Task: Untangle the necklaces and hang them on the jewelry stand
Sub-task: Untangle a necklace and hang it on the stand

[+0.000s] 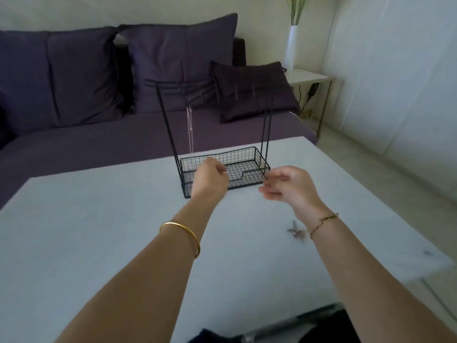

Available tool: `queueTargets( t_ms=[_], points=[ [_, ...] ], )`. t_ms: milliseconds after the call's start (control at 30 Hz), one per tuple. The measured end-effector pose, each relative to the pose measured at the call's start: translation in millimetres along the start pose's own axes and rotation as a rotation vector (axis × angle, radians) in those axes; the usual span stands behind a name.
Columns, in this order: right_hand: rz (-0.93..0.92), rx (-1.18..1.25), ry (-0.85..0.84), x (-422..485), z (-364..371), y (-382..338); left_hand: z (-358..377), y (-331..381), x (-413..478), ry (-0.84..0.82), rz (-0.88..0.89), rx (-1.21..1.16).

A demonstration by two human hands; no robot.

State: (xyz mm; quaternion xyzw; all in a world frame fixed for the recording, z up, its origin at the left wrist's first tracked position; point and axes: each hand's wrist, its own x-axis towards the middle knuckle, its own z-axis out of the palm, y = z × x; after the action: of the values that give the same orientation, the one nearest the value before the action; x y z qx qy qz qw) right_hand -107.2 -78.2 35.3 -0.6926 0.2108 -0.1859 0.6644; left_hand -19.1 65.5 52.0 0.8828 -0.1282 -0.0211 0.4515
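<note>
1. White tabletop (99,243) fills the lower and middle frame. Behind it, a dark purple fabric sofa (74,144) with large purple cushions (61,75) spans the upper left.
2. At the upper right, a tall white vase (291,45) of green stems stands on a small white side table (309,76).
3. A black wire jewelry stand with a mesh basket base (247,164) sits at the table's far centre. Its long axis runs left to right across the frame, and the notched wall of the basket faces the camera. Thin uprights rise from both ends to horizontal top bars.
4. One thin silver chain necklace (190,129) hangs from the top bars, left of centre. Its long axis is vertical, and its lower end reaches down behind the basket's rear rim.
5. The left hand (210,177), with a gold bangle (183,227) on its forearm, is at the basket's front left. The back of the hand faces the camera and the fingers curl away; I cannot tell whether they pinch anything.
6. The right hand (289,186), with a thin thread bracelet (321,222) at its wrist, is just beside the basket's front right corner. Its fingers point left and are loosely bent. Blur hides whether the thumb and forefinger pinch a chain.
7. A small silvery metal piece (295,234) lies on the table, just left of the right wrist.
</note>
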Motion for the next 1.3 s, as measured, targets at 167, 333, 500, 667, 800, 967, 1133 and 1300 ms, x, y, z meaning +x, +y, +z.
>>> queueTargets(
  t_ms=[167,333,500,667,800,967,1133,1300],
  points=[
    [0.03,-0.117,0.244,-32.0,-58.4,51.5,73.0,-2.2,-53.0,-0.434,-0.015,0.07],
    [-0.102,-0.575,0.361,-41.5,-79.0,102.9,123.4,-10.3,-69.4,-0.47,0.109,0.252],
    [-0.082,-0.789,0.282,-24.6,-91.6,109.9,152.2,-6.4,-68.8,-0.461,0.26,0.388],
    [-0.044,-0.836,0.173,-17.8,-99.1,116.2,163.1,-4.8,-68.3,-0.42,0.301,0.46],
    [-0.098,-0.823,0.109,-20.4,-97.3,112.7,150.6,-11.4,-61.5,-0.425,0.159,0.229],
    [-0.154,-0.685,0.034,-26.9,-78.8,103.0,128.1,-9.7,-62.8,-0.47,-0.071,-0.188],
    [-0.01,-0.304,-0.052,-33.6,-60.6,83.1,107.3,-4.2,-63.0,-0.455,-0.131,-0.345],
    [0.163,-0.08,-0.136,-38.6,-50.4,73.3,88.6,-7.6,-61.6,-0.425,-0.225,-0.482]
  ],
)
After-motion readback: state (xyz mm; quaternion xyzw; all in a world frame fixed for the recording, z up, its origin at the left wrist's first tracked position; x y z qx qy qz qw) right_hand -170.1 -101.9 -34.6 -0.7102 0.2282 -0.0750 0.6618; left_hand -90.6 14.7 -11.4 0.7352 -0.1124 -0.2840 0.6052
